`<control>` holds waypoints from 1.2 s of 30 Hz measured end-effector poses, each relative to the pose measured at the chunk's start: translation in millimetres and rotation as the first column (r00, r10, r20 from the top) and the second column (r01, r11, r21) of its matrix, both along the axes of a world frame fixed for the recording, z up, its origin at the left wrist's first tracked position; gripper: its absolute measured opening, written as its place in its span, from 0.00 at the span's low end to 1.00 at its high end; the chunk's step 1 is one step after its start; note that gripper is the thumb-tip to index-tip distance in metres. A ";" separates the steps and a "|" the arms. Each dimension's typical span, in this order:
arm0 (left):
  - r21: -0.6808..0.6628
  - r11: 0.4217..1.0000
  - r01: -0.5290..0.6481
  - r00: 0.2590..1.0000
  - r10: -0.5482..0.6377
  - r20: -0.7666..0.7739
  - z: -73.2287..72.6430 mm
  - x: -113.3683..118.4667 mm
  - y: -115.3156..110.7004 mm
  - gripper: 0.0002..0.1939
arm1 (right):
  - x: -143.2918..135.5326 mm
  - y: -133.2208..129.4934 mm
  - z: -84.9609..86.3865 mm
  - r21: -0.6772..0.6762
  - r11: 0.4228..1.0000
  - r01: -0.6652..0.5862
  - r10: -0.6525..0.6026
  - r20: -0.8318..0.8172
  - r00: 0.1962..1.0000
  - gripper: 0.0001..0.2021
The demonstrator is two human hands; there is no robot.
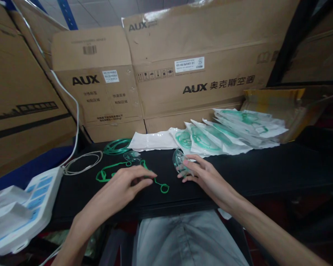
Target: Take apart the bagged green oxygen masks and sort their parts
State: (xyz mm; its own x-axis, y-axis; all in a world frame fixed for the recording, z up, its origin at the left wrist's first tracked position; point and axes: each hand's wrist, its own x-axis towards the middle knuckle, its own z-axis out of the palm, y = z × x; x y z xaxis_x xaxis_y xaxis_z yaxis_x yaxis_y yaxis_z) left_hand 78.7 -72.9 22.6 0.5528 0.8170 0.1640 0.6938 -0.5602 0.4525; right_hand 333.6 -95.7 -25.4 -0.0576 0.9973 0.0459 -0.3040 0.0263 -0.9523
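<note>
Nearest the camera: grey trousers (pixel 190 240) at the bottom edge, below the front of the black desk (pixel 224 188), with a bare forearm coming in on either side.

Right hand (pixel 207 173): fingers closed lightly round a clear mask (pixel 178 159), which leans at a tilt over the desk. Its long axis appears to run from far left to near right; which way the open side faces, cannot tell.

Left hand (pixel 130 179): thumb and forefinger nearly together, a narrow gap between the tips, over the green strap (pixel 104 180). Contact or grip on the strap: cannot tell.

Key relation: the strap's right-hand stretch slants from far left to near right, passing just by the left fingertips and ending in a ring (pixel 164 184). The ring lies right of those tips and a little closer to the body, between the two hands; left hand is the nearer. The mask sits farther right and slightly beyond the ring, apart from the strap. Whether the strap's two visible parts join under the left hand is hidden.

Around: second mask (pixel 132 156) beyond the left hand, just beside the coiled tube (pixel 118 150); white packet (pixel 154 141) behind; packs (pixel 207 138) fanned to the right.
</note>
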 end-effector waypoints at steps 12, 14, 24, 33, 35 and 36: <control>-0.067 0.991 0.112 0.994 -0.112 0.003 -13.5 35.7 9.8 0.11 | -2.6 3.4 -2.3 -0.002 0.996 -0.094 0.094 -0.036 0.995 0.19; -0.051 0.998 0.049 0.998 -0.047 0.038 -12.2 38.7 10.2 0.12 | -2.8 2.7 -2.4 -0.001 0.995 -0.102 0.102 -0.019 0.995 0.19; 0.130 0.988 0.089 0.964 -0.118 0.238 -17.6 44.1 11.2 0.08 | -4.9 0.1 -2.1 0.026 0.996 -0.090 0.089 0.040 0.995 0.19; 0.156 0.977 0.142 0.961 -0.174 0.216 -21.2 40.8 9.0 0.09 | -5.3 0.7 -4.9 0.050 0.996 -0.079 0.076 0.074 0.994 0.21; 0.169 0.973 0.155 0.963 -0.187 0.192 -20.3 40.6 7.3 0.10 | -5.9 1.4 -6.4 0.057 0.996 -0.070 0.064 0.101 0.993 0.22; 0.182 0.970 0.160 0.965 -0.193 0.179 -19.8 40.7 6.2 0.10 | -6.2 1.9 -7.5 0.064 0.996 -0.059 0.051 0.120 0.992 0.23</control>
State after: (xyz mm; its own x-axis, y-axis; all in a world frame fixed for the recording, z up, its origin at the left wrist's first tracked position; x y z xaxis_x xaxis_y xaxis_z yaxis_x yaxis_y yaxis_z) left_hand 119.3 -66.7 2.8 0.6300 0.6618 0.4064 0.4848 -0.7440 0.4599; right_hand 327.3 -93.9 -32.8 -0.1211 0.9873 0.1026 -0.1925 0.0780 -0.9782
